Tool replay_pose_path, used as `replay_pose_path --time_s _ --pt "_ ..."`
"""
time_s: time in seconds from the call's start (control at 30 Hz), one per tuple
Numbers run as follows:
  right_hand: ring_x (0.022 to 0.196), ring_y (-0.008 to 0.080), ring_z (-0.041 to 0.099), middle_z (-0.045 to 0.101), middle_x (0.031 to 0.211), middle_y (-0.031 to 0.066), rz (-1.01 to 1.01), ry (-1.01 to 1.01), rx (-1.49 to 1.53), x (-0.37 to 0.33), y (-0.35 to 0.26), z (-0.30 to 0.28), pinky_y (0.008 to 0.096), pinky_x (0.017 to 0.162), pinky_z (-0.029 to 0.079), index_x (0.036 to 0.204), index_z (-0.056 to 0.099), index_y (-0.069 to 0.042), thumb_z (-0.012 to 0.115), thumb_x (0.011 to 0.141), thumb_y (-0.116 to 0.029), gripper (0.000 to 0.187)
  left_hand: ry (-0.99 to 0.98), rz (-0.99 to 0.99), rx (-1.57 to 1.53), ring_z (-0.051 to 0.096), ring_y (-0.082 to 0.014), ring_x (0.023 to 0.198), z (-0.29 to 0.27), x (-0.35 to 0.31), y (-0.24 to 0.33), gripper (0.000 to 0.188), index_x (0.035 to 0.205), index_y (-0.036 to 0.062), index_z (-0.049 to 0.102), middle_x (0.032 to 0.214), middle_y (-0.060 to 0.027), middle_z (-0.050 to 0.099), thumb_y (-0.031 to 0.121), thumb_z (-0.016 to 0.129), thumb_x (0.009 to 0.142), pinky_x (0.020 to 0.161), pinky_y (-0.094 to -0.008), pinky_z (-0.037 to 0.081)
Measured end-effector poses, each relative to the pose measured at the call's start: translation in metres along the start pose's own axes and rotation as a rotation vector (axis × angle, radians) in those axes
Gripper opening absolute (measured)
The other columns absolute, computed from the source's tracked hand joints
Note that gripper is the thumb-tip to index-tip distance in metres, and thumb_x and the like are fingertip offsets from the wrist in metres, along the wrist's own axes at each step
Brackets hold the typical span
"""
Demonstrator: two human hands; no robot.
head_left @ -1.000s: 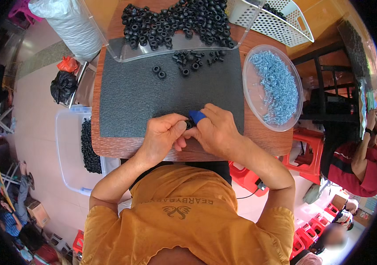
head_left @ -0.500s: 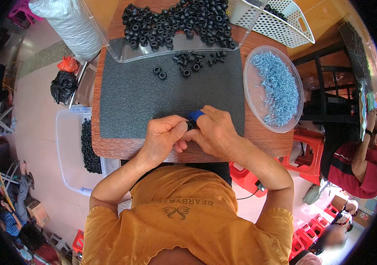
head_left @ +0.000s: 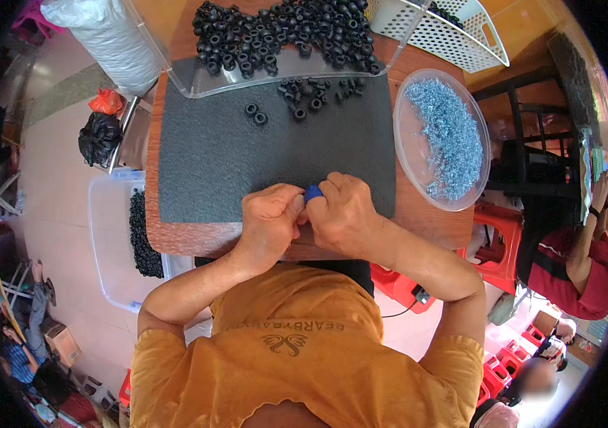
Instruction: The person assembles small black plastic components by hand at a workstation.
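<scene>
The right hand (head_left: pixel 345 215) and left hand (head_left: pixel 269 220) curl close, grips unclear, a rounded, deep-blue piece (head_left: pixel 313 192) between.

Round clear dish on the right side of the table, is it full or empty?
Partly full: small blue pieces lie across much of the dish, while bare plastic shows along its left side.

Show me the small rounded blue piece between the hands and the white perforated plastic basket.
Small rounded blue piece (head_left: pixel 313 193), head view: its visible middle.
White perforated plastic basket (head_left: pixel 453 46), head view: its holed side wall.
</scene>
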State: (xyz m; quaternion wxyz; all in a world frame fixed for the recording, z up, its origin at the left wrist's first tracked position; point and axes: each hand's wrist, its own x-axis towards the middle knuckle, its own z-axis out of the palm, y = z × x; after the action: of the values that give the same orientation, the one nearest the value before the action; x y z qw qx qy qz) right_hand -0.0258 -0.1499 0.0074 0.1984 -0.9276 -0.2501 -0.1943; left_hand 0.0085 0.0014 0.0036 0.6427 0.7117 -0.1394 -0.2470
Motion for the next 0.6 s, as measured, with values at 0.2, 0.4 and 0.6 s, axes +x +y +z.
replay_pose_path --time_s 0.2,0.4,0.6 --pt "0.053 0.0286 0.049 0.047 0.056 0.0123 0.04 0.041 0.069 0.0 0.007 0.006 0.0389 0.046 0.04 0.056 0.045 -0.005 0.065 0.055 -0.013 0.021 0.008 -0.1 -0.04 0.052 -0.0089 0.048 -0.003 0.003 0.009 0.02 0.076 -0.003 0.06 0.065 -0.0044 0.058 0.007 0.05 0.09 0.04 -0.0224 0.041" --pt "0.051 0.0279 0.048 0.046 0.055 0.0112 0.085 0.134 0.162 -0.001 0.007 0.009 0.0385 0.043 0.039 0.056 0.042 -0.005 0.071 0.055 -0.011 0.029 -0.06 -0.19 -0.307 0.052 -0.0074 0.049 -0.012 0.005 0.005 0.025 0.076 -0.0017 0.061 0.066 -0.0044 0.059 0.015 0.05 0.092 0.041 -0.0201 0.043" --pt "0.049 0.0266 0.047 0.045 0.055 0.01 0.028 0.158 0.177 -0.001 0.007 0.008 0.038 0.042 0.037 0.056 0.041 -0.006 0.07 0.055 -0.01 0.029 -0.078 -0.239 -0.35 0.054 -0.0106 0.047 -0.014 0.005 0.001 0.03 0.076 -0.0021 0.061 0.068 -0.0094 0.064 0.023 0.056 0.091 0.038 -0.022 0.042"
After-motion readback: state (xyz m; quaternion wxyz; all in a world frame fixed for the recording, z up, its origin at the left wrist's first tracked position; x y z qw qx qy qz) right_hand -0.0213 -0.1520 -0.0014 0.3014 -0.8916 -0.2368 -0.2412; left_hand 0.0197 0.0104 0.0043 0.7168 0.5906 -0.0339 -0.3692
